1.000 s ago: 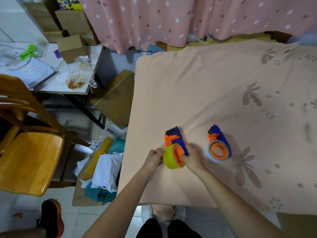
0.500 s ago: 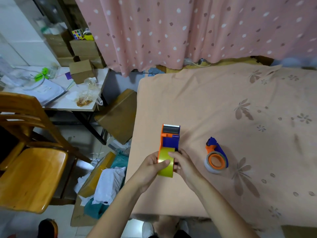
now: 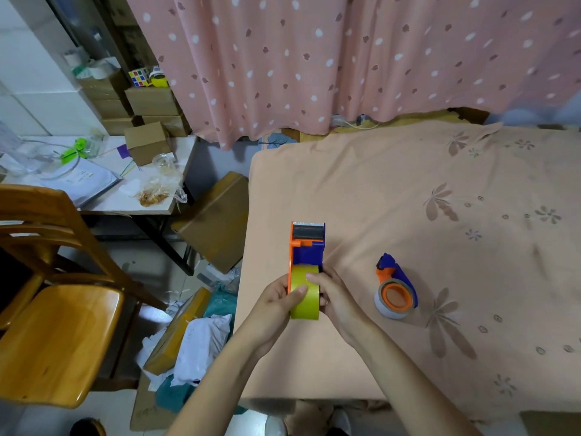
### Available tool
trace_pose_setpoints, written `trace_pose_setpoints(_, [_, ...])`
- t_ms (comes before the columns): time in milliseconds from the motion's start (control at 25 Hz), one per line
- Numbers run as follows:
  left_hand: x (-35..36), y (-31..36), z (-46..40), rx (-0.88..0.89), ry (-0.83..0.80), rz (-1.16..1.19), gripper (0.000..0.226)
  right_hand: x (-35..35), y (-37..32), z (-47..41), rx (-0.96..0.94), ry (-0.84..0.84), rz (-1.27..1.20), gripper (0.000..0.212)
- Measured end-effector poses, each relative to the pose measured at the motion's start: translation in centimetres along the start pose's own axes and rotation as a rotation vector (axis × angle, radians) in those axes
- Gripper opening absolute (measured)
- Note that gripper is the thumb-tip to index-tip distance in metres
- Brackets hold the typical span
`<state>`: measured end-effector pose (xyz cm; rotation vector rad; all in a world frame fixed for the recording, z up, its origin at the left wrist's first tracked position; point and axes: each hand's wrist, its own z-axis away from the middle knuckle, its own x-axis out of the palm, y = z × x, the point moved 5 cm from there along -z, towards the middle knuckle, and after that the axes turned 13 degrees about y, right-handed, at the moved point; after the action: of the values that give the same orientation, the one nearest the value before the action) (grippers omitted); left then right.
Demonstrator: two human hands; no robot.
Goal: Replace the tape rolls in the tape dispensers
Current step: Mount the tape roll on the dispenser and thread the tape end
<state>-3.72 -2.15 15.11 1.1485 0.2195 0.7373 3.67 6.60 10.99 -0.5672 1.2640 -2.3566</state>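
Observation:
An orange and blue tape dispenser (image 3: 306, 247) with a yellow tape roll (image 3: 304, 297) in it is held up over the near left part of the peach cloth table (image 3: 408, 190), blade end pointing away from me. My left hand (image 3: 278, 302) grips its left side, thumb on the yellow roll. My right hand (image 3: 334, 298) grips the right side, fingers on the roll. A second orange and blue dispenser (image 3: 396, 289) with a pale tape roll lies flat on the cloth to the right, untouched.
A wooden chair (image 3: 53, 309) stands at the left. Behind it is a white desk (image 3: 110, 196) with papers and boxes. Cardboard boxes (image 3: 217, 218) and bags lie on the floor beside the table. A pink dotted curtain (image 3: 345, 58) hangs behind.
A second ago the yellow-roll dispenser lay on the cloth under both hands. It was lifted and turned on end; in the last half second it stayed nearly the same.

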Motion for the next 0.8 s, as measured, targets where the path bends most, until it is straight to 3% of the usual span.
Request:
trace_pose_setpoints(120, [0.4,0.1,0.3,0.008,-0.064,-0.018,0.029,0.0,-0.2,-0.1,0.010,0.016,-0.006,0.076])
trace_pose_setpoints(360, [0.3,0.1,-0.4,-0.008,0.004,-0.008,0.029,0.0,-0.9,0.2,-0.002,0.042,-0.025,0.065])
trace_pose_setpoints(480, [0.5,0.4,0.1,0.018,-0.091,0.005,0.043,0.1,-1.4,0.4,0.015,0.059,-0.046,0.065])
trace_pose_setpoints(640, [0.6,0.4,0.3,0.024,-0.086,-0.031,0.056,0.2,-1.5,0.7,0.101,0.071,-0.086,0.065])
trace_pose_setpoints(800, [0.5,0.2,0.4,0.008,-0.086,-0.037,0.059,0.2,-1.8,1.3,0.127,0.058,-0.123,0.042])
